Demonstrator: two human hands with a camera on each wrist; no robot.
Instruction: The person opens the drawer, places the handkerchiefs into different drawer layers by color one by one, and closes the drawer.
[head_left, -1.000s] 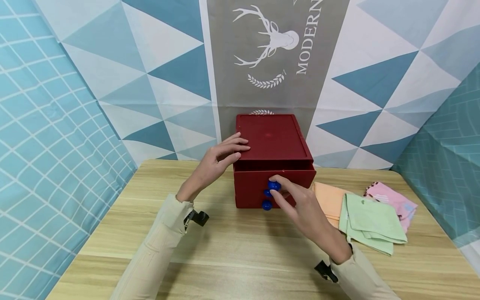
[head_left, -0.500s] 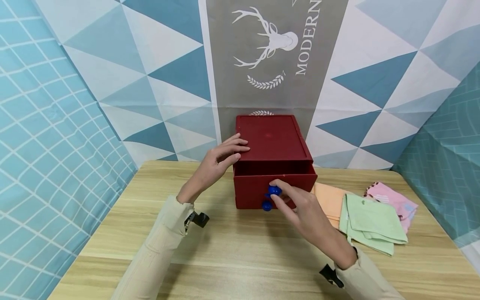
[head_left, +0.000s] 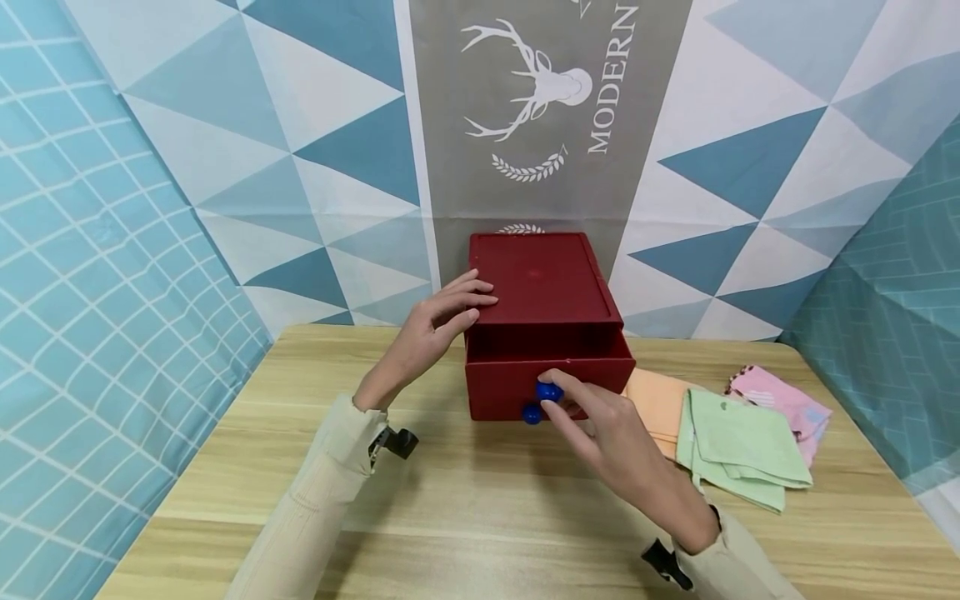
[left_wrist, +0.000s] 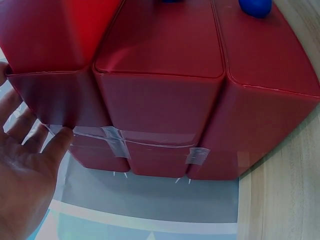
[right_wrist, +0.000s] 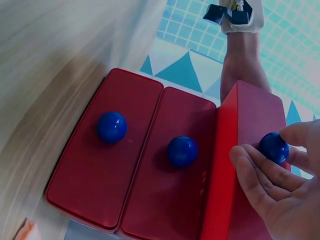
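A small red drawer cabinet (head_left: 543, 283) stands against the back wall, its three drawers stacked one above another. Its top drawer (head_left: 502, 379) is partly pulled out, and the visible inside shows nothing but red walls. My right hand (head_left: 622, 437) pinches that drawer's round blue knob (right_wrist: 273, 147) between thumb and fingers. At the cabinet's upper left edge rests my left hand (head_left: 427, 337), fingers extended over the top; in the left wrist view its thumb lies against the side. Blue knobs of the middle drawer (right_wrist: 195, 117) and bottom drawer (right_wrist: 85, 185) show in the right wrist view.
Right of the cabinet lie folded cloths on the wooden table (head_left: 450, 517): an orange cloth (head_left: 656, 404), a green cloth (head_left: 742, 437) and a pink cloth (head_left: 795, 408). Clear tape (left_wrist: 117, 142) crosses the cabinet's side.
My right hand has drawn the top drawer farther out toward me, widening the gap above its front. The left hand has stayed on the cabinet's upper left edge.
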